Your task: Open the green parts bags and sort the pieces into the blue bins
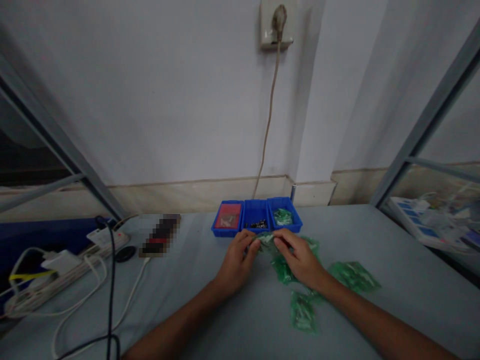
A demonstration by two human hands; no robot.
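Between my two hands is a green plastic bag (266, 242), pinched at its left side by my left hand (239, 255) and at its right side by my right hand (299, 255). Both hands are closed on it, just in front of the blue bins. More green plastic bags lie under and around my right hand: one bag (283, 271) just below it, another bag (303, 312) nearer to me, and a larger bag (354, 276) to the right of my forearm. What the bags contain is too blurred to tell.
Behind my hands stand three blue bins: the left bin (226, 233) with a red packet, the middle bin (256, 206) with small dark and shiny parts, the right bin (285, 201) with green bags. A pixelated device (161, 235), a power strip (67, 272) and cables occupy the left.
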